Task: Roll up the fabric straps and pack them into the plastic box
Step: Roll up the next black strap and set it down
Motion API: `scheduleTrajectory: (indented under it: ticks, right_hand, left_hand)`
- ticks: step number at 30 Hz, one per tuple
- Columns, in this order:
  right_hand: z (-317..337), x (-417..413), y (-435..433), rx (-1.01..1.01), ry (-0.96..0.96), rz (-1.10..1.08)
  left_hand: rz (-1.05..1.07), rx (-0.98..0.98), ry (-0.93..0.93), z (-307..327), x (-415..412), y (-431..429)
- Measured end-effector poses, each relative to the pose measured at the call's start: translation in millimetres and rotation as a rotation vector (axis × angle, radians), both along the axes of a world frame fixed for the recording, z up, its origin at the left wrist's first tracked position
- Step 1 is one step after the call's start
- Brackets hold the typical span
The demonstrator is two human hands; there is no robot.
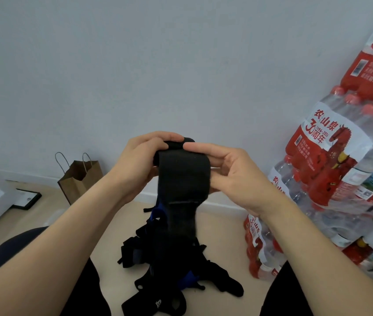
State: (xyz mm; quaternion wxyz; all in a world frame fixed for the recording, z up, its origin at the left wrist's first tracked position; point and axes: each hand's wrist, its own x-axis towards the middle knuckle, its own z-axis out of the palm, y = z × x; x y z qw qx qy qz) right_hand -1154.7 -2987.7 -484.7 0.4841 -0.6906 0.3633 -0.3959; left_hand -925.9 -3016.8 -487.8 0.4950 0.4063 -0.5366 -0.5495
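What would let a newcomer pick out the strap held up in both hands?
Look at the middle of the view, in front of the pale wall, where the left hand and right hand meet. Between them hangs a wide black strap, its top end rolled under their fingers. Unlike the pile of straps on the floor below, it is lifted and partly rolled.

1. The left hand (140, 160) and right hand (233, 176) are both bare
2. The left forearm (51, 254) and right forearm (322, 252) are uncovered right down to the lower edge of the picture
3. Dark trousers cover the legs: the left leg (9, 252) looks dark navy near the knee, the right leg (281, 293) black
4. The trouser cloth is plain and matte
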Motion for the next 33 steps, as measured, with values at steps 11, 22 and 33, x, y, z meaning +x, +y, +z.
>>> scheduleTrajectory:
  ticks: [11,22,33]
  right_hand:
    - [-7.4,9.3,-10.6,-0.307,0.019,-0.489]
    - [-18.9,16.0,-20.0,0.172,-0.077,-0.591]
    - [-15.5,29.7,-10.7,0.622,-0.241,-0.264]
  left_hand:
    - [-0.329,0.114,-0.066,-15.7,-7.4,2.6]
    - [-0.256,0.079,-0.205,-10.5,-17.0,18.5]
    - [-0.010,-0.083,-0.325,-8.7,-17.0,18.0]
